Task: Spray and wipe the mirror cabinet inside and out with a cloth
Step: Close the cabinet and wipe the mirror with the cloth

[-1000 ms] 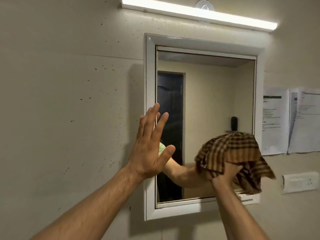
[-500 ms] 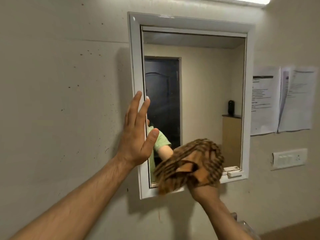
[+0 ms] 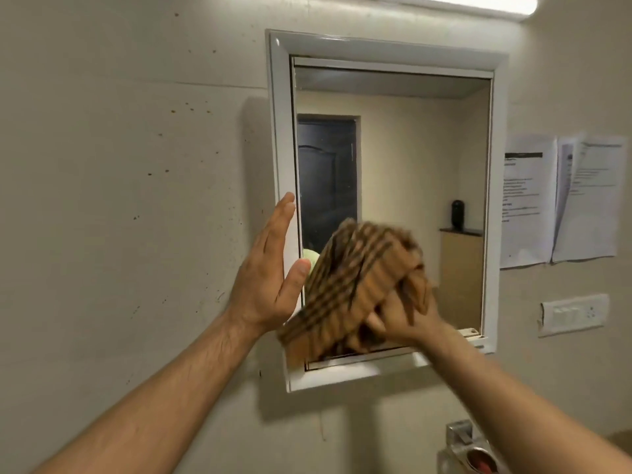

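Note:
The white-framed mirror cabinet (image 3: 383, 49) hangs on the beige wall, its mirror door shut. My left hand (image 3: 270, 278) is flat with straight fingers against the cabinet's left frame edge. My right hand (image 3: 400, 319) grips a brown checked cloth (image 3: 355, 285), bunched and blurred with motion, pressed to the lower left part of the mirror glass (image 3: 410, 148). The cloth hides the mirror's bottom left corner. No spray bottle is in view.
Printed papers (image 3: 561, 203) are stuck on the wall right of the cabinet, with a white switch plate (image 3: 574, 314) below them. A tube light (image 3: 478, 3) runs above. A metal fixture (image 3: 468, 449) sits at the bottom right.
My right hand has swept the cloth from the mirror's lower right to its lower left, then a little upward. My left hand stays flat on the left frame. The view has shifted.

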A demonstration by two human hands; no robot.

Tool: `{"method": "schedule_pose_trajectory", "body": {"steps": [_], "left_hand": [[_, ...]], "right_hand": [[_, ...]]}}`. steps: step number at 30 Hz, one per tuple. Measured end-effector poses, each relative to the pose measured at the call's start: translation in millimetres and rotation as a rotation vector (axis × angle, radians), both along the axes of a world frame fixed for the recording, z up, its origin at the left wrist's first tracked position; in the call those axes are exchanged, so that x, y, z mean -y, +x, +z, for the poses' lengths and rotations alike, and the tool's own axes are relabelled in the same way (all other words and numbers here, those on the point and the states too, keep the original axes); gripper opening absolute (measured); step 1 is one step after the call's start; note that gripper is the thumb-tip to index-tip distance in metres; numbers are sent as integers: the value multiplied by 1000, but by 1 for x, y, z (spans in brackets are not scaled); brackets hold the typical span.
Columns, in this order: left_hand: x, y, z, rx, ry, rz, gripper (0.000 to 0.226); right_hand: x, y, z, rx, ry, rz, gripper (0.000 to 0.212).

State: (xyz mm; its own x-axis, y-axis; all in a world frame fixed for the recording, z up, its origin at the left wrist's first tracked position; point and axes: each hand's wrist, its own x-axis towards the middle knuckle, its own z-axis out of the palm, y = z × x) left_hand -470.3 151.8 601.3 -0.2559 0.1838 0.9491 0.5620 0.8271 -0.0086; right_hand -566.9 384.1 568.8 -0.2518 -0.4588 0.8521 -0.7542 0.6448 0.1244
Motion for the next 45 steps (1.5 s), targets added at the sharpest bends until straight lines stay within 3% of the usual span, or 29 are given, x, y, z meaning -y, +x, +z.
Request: {"method": "schedule_pose_trajectory", "body": {"steps": [4,6,7,8,9,12,14,20,24,26,29,32,36,39,41,45], "left_hand": [[-5,8,1,24,66,-108,79],[-2,11,4,9,111,-179,82],[1,14,8,-14,121,-195,83],[3,14,12,-52,122,-199,82],[5,16,18,-97,116,-191,81],[7,22,29,-198,129,-108,79],[2,25,31,-198,139,-45,77],[-20,19,-3,-101,20,161,70],[-27,19,-23,16,7,247,70],[-26,22,-28,39,4,254,69],[-19,26,-36,51,17,272,70],[-14,26,-42,46,41,289,70],[-24,18,-45,-27,148,181,66],[-32,10,-42,-87,342,112,63],[-32,8,-42,-109,411,73,62],[-25,0,-51,-112,361,73,62]], "right_hand": [[6,-10,99,165,-454,139,60],[28,-11,107,279,-478,149,54],[44,-6,101,456,-406,175,43],[60,-2,88,475,-262,145,37],[73,3,73,385,-230,180,41],[93,16,37,-47,-21,213,79],[88,12,9,-183,157,173,85],[39,8,-141,-131,387,144,72],[19,10,-158,-65,498,78,88],[3,7,-151,-7,439,47,86],[-22,4,-147,252,21,-48,78],[-19,18,-128,467,-308,60,77],[37,44,-86,168,-98,240,78],[85,43,-57,191,-180,291,74],[101,34,-44,156,-238,252,76],[85,-6,-25,-101,-176,-7,76]]}}
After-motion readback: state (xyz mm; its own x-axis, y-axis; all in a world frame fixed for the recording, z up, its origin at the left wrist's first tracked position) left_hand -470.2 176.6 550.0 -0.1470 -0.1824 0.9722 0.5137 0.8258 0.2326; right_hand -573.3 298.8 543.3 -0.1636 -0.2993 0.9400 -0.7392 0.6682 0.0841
